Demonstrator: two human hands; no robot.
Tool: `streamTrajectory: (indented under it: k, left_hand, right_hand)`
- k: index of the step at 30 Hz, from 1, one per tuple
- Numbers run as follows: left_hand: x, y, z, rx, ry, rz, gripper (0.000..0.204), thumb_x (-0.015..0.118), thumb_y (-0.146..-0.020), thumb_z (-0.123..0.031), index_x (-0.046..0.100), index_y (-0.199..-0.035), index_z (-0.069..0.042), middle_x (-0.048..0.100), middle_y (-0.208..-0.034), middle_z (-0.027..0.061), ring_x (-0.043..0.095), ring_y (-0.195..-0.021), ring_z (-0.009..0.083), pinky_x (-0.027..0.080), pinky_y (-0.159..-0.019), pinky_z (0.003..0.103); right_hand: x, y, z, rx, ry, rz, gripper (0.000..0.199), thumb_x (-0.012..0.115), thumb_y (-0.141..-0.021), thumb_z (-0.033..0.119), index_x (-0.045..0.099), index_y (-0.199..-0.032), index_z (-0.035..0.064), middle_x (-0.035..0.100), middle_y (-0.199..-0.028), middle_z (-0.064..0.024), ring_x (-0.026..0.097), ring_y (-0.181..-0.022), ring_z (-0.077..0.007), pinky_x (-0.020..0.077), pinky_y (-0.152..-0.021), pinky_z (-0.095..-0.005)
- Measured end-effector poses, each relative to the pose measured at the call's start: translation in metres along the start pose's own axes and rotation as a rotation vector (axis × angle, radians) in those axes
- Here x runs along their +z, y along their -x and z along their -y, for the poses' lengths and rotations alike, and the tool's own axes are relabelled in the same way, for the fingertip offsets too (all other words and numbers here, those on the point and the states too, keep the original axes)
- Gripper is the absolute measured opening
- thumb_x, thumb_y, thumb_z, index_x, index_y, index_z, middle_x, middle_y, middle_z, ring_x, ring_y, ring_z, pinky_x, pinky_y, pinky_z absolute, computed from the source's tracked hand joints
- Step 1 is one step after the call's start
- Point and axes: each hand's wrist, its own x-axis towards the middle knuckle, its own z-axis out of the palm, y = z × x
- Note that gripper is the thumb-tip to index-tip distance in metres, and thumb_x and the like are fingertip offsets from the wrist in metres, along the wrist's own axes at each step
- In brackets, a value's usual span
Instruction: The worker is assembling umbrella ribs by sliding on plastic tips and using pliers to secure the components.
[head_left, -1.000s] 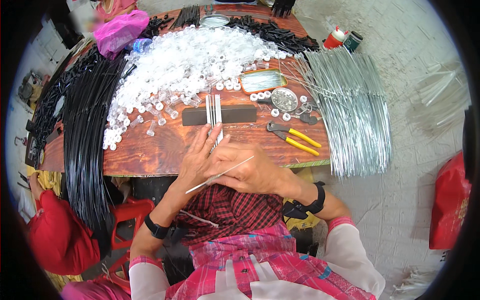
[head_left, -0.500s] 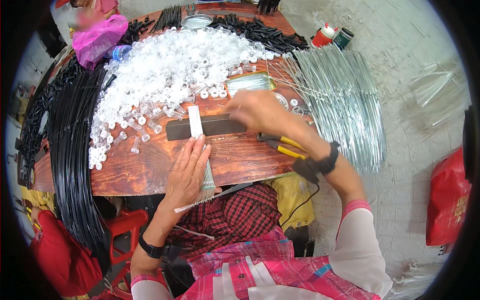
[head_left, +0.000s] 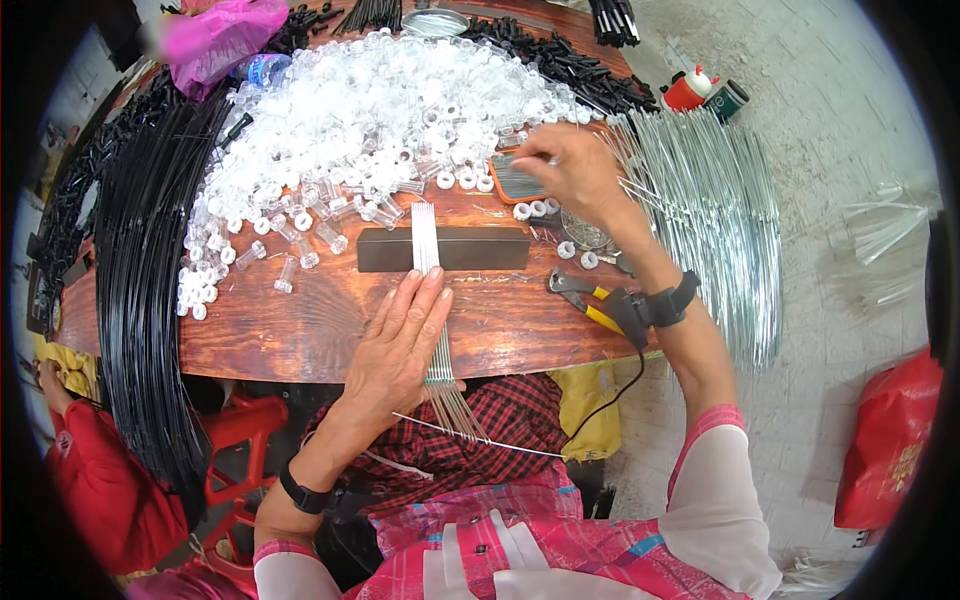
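Observation:
My left hand lies over a flat row of thin metal rods, fingers stretched along them and a thumb tip showing past their right side. Their far ends, bright white, cross a dark rectangular bar on the table. A longer thin rod runs crosswise near the row's close ends, over my lap. My right hand is raised by an orange-rimmed tray of thin pins, thumb and forefinger pinched; anything between them is too small to make out. Yellow-handled pliers lie below my right wrist.
A heap of clear plastic tubes with white rings covers the table's middle. Black rods hang over the left edge; silvery rods lie at right. A round dish sits beside the tray. A cord trails from my right wrist.
My right hand has moved from above the dark bar away to the pin tray, farther and to the right. The left hand stays on the rods. The whole view has shifted slightly.

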Motion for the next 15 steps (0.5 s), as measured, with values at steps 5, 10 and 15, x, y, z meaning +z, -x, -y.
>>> streamTrajectory:
  k: [5,10,15]
  left_hand:
    - [-0.006,-0.002,-0.004,-0.023,0.04,0.007,0.097,0.075,-0.068,-0.048,0.039,-0.144,0.002,0.033,-0.154,0.0178,0.029,-0.144,0.0339,0.027,-0.117,0.045]
    - [-0.003,-0.003,-0.003,-0.022,0.056,-0.011,0.095,0.077,-0.068,-0.044,0.04,-0.143,0.001,0.032,-0.155,0.0177,0.029,-0.144,0.0336,0.027,-0.117,0.045]
    - [-0.009,-0.002,-0.002,-0.021,0.036,0.029,0.093,0.076,-0.069,-0.042,0.041,-0.143,0.001,0.032,-0.155,0.0182,0.029,-0.144,0.0341,0.026,-0.117,0.045]
  right_hand:
    - [0.039,-0.002,0.04,-0.249,-0.181,0.087,0.01,0.068,-0.084,0.013,0.07,-0.092,0.0082,0.067,-0.085,-0.0067,0.064,-0.078,-0.0268,0.0512,-0.072,-0.037]
    - [0.047,0.001,0.04,-0.233,-0.189,0.18,0.02,0.062,-0.087,0.01,0.069,-0.105,0.0114,0.063,-0.089,-0.0078,0.061,-0.088,-0.0284,0.0487,-0.078,-0.0382]
    - [0.046,0.004,0.042,-0.209,-0.216,0.177,0.022,0.062,-0.087,0.01,0.072,-0.106,0.0135,0.061,-0.085,-0.0059,0.059,-0.087,-0.0275,0.0486,-0.078,-0.0392]
